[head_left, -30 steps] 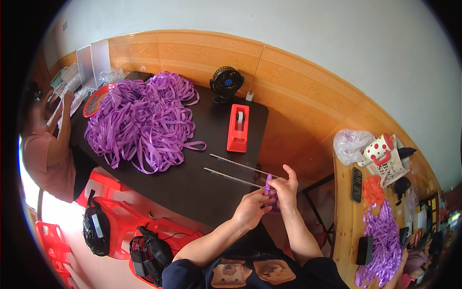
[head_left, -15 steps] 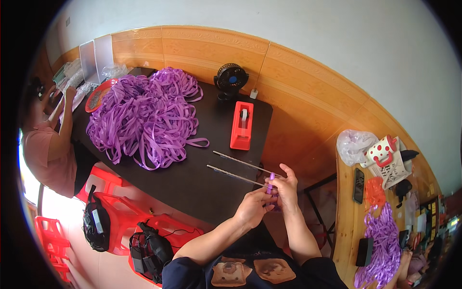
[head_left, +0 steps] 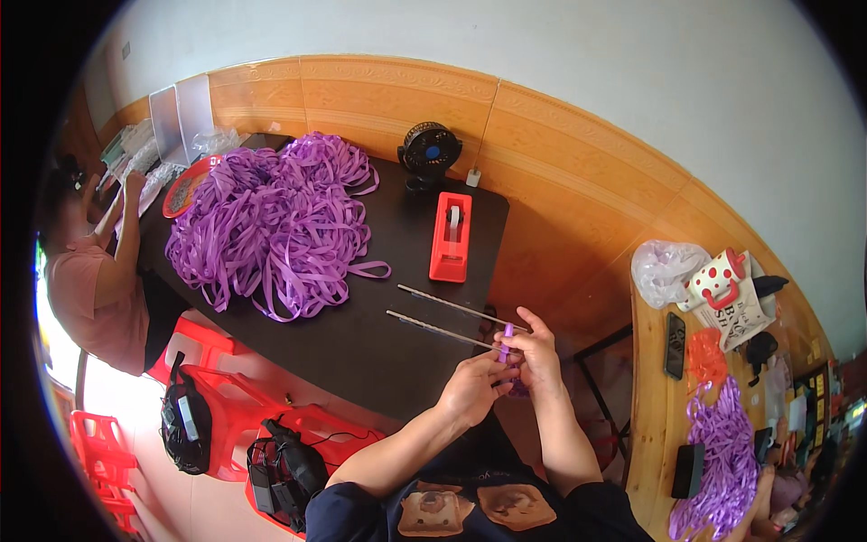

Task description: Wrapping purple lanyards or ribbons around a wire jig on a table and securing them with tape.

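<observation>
Two thin metal rods [head_left: 442, 329] lie side by side over the near right part of the dark table, their right ends reaching my hands. A purple ribbon [head_left: 507, 340] passes around the rods at that end. My left hand [head_left: 471, 388] is closed at the ribbon from below, fingertips pinched together. On the other side, my right hand [head_left: 539, 358] grips the ribbon between thumb and fingers, its index finger raised. More purple ribbon shows beneath the hands, partly hidden by the fingers.
A large heap of purple ribbon [head_left: 271, 226] covers the left of the dark table [head_left: 406, 366]. Behind the rods stand a red tape dispenser [head_left: 450, 239] and a black fan [head_left: 430, 152]. Red stools [head_left: 226, 406] hold black bags. A wooden table [head_left: 652, 397] is at right; a person [head_left: 95, 289] sits left.
My fingers have shifted only slightly around the ribbon at the rod ends. The whole view has tilted a little; the rods and heap keep their places.
</observation>
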A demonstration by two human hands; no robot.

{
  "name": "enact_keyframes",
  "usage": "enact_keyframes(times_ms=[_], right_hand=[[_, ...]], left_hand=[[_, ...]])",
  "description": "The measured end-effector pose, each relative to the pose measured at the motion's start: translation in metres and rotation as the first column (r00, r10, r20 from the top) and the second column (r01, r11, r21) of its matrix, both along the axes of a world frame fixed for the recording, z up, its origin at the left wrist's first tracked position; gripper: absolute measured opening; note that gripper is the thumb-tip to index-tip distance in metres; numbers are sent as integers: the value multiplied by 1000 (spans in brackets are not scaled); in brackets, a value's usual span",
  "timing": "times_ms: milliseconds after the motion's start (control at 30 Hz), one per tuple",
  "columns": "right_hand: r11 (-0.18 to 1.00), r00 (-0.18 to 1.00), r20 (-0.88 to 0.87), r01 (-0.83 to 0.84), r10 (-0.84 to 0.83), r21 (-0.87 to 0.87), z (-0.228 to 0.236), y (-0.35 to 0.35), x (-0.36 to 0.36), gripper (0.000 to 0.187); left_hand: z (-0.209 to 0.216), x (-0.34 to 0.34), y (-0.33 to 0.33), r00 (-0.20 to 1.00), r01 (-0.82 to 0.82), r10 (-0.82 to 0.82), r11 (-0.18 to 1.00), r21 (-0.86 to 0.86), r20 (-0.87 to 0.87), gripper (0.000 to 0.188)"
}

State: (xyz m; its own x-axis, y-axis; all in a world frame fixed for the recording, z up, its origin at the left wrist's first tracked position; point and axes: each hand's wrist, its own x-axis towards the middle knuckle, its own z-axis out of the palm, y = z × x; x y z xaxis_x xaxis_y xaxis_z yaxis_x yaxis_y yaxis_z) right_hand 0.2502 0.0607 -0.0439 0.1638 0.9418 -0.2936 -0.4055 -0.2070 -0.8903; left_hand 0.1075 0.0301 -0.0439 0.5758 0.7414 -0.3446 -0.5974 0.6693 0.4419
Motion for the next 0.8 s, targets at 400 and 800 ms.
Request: enact_keyframes(times_ms=[400, 800], right_hand=[[840, 567, 821, -480, 76, 253, 35, 28, 45, 25], [485, -309, 917, -779, 253, -396, 76, 64, 11, 13]], left_hand=[[-1, -5, -1, 1000, 4, -4, 1000, 16, -15, 31], [4, -3, -3, 999, -10, 11, 1000, 29, -34, 25]])
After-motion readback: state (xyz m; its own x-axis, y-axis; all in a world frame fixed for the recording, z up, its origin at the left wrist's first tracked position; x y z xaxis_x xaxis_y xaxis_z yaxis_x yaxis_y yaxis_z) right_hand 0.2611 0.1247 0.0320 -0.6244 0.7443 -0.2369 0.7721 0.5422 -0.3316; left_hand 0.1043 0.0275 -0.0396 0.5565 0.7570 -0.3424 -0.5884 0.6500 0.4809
